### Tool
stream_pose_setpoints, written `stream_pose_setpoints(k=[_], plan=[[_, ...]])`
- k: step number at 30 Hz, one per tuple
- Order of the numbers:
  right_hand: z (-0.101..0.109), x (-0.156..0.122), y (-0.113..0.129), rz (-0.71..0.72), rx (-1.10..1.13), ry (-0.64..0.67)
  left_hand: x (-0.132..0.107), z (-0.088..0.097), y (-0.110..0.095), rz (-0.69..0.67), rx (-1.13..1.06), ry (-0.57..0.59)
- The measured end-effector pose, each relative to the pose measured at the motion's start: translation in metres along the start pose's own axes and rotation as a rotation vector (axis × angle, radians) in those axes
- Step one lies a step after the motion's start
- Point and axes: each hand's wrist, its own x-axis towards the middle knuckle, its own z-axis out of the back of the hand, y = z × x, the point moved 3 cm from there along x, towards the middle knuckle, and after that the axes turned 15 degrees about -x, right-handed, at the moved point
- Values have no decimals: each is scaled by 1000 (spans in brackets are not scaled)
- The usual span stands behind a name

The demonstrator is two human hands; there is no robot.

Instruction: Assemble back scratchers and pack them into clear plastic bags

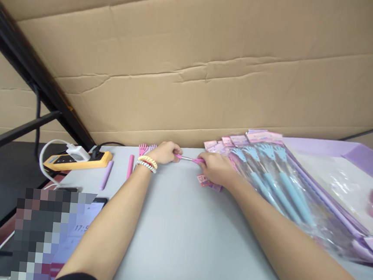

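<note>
Between my two hands stretches a thin pink stick with a metal rod (187, 159), most likely a telescopic back scratcher, though its ends are hidden in my fingers. My left hand (166, 152) pinches one end, and my right hand (217, 166) is closed on the other. Under and beside my right hand lie small printed cards (205, 181). Just left of my left hand are a pink hand-shaped scratcher head (143, 149) and a purple one. Farther left lie a pink handle (130, 166) and a purple handle (106, 175).
Bagged blue back scratchers (276, 182) with printed header cards overlap on the right. Beyond them is a purple tray (319, 146) with a pink piece inside. A yellow power strip (77, 161), cables and a phone (82, 231) occupy the left. Cardboard (193, 62) walls the back.
</note>
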Motion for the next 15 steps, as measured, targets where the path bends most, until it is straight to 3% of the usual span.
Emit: stream_pose_setpoints(k=[8,15], plan=[[4,-4,3,94,-50,4,0,0,2,-37,103,41],[17,-4,-3,99,19,16,-2,0,-1,30,119,-4]])
